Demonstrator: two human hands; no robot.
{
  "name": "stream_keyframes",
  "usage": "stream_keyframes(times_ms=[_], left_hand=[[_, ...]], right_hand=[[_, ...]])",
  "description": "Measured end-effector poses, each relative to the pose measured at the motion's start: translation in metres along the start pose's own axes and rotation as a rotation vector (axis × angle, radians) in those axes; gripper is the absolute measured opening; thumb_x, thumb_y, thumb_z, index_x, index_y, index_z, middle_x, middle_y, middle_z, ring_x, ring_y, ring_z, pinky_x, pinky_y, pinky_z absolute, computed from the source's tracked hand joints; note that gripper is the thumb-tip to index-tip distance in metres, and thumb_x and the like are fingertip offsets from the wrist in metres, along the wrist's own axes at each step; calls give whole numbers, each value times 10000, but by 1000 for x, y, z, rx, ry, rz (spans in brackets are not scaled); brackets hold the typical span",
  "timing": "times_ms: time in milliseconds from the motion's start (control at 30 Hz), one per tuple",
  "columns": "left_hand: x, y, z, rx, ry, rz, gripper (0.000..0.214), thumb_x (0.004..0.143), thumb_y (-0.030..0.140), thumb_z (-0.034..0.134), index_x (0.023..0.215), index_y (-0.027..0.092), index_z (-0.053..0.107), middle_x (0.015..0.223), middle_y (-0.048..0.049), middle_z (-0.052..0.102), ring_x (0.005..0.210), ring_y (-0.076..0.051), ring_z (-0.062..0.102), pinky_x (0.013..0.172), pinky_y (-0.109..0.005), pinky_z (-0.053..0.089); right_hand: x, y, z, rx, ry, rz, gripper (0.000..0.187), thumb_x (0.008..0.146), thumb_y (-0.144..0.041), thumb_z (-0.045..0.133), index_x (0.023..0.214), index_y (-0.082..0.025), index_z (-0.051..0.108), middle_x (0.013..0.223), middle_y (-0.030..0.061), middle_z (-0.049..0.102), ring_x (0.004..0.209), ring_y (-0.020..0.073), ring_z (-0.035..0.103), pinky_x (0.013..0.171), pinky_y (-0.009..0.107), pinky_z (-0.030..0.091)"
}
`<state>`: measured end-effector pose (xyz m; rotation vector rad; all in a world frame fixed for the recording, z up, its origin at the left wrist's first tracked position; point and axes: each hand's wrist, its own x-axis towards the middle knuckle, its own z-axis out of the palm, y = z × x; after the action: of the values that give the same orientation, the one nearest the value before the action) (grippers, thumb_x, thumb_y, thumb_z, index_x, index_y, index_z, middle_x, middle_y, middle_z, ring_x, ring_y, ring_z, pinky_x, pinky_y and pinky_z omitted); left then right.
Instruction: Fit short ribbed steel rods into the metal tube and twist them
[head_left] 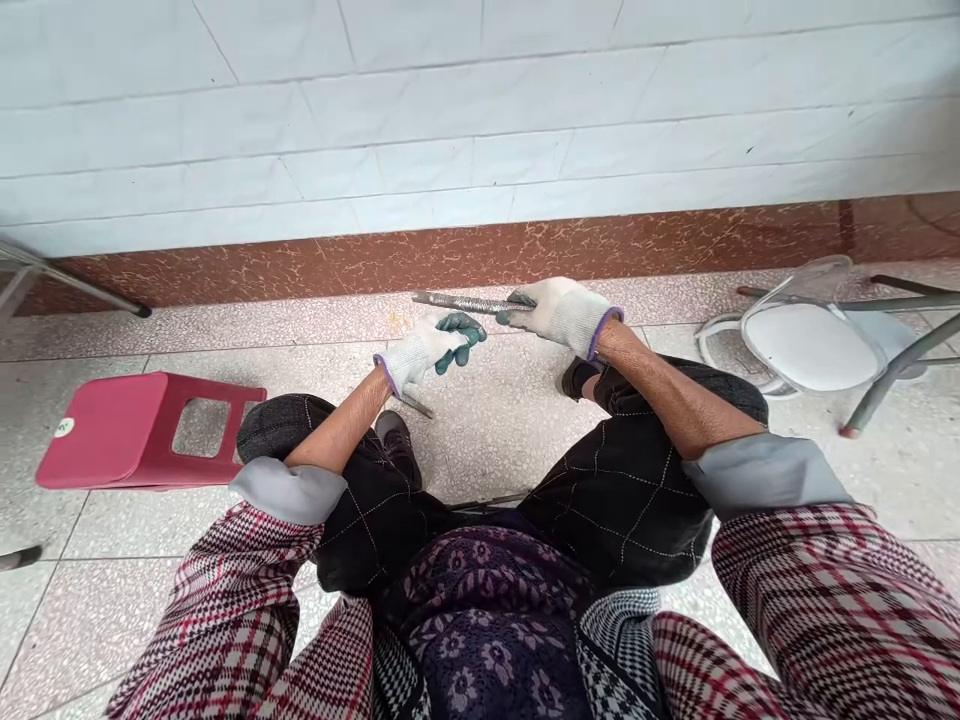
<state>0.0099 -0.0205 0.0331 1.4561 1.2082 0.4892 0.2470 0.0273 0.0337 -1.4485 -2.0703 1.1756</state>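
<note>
My right hand (559, 308), in a white knit glove with a dark grey-green coated palm and purple cuff, grips the right end of a metal rod wound with wire (469, 303). The rod lies nearly level and points left, its bare end sticking out past the winding. My left hand (442, 345), gloved alike, is just below the rod. Its fingers are loosely curled and apart, with nothing visible in them. A short length of bar (417, 405) shows beneath the left wrist; its other end is hidden.
A red plastic stool (112, 425) lies at the left, beside my knee. On the right stand a white-seated chair (816, 345) and thick metal legs (900, 375). Ahead is a white tiled wall (450, 120) with a brown skirting (420, 262). A metal leg (94, 290) reaches in at far left.
</note>
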Motion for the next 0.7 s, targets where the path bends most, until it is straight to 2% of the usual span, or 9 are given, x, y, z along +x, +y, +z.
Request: stream_keyframes(times_ms=[133, 233, 367, 533, 700], left_hand=[[2, 4, -2, -161, 12, 31, 175, 896, 89, 527, 992, 114, 672, 595, 20, 580, 391, -47, 399, 377, -176, 284], [2, 5, -2, -214, 12, 36, 159, 871, 129, 546, 974, 123, 667, 585, 23, 585, 374, -46, 384, 362, -172, 278], [-2, 7, -1, -244, -42, 56, 184, 819, 126, 537, 955, 135, 661, 557, 36, 554, 377, -55, 387, 353, -174, 270], [-8, 5, -7, -215, -109, 88, 248, 757, 143, 565, 979, 136, 674, 584, 29, 572, 421, -62, 426, 376, -169, 288], [-1, -3, -9, -143, -27, 44, 211, 799, 134, 594, 988, 141, 690, 582, 13, 586, 424, -64, 427, 394, -177, 284]], right_hand=[[-11, -24, 0, -98, 109, 20, 253, 868, -394, 691, 752, -170, 673, 582, -22, 483, 532, 100, 406, 466, 258, 290], [-18, -35, 5, 78, 82, 94, 293, 893, -435, 644, 811, -157, 688, 568, -44, 445, 469, 78, 361, 408, 239, 265], [-16, -37, 12, 330, 37, 133, 245, 901, -372, 627, 889, -139, 705, 547, -57, 439, 421, 64, 341, 355, 218, 266], [-14, -37, 15, 337, 32, 123, 213, 866, -358, 686, 887, -147, 696, 533, -60, 447, 393, 60, 348, 311, 202, 262], [-18, -35, 14, 428, -64, 67, 212, 907, -354, 604, 909, -154, 674, 525, -67, 432, 378, 63, 330, 311, 201, 278]])
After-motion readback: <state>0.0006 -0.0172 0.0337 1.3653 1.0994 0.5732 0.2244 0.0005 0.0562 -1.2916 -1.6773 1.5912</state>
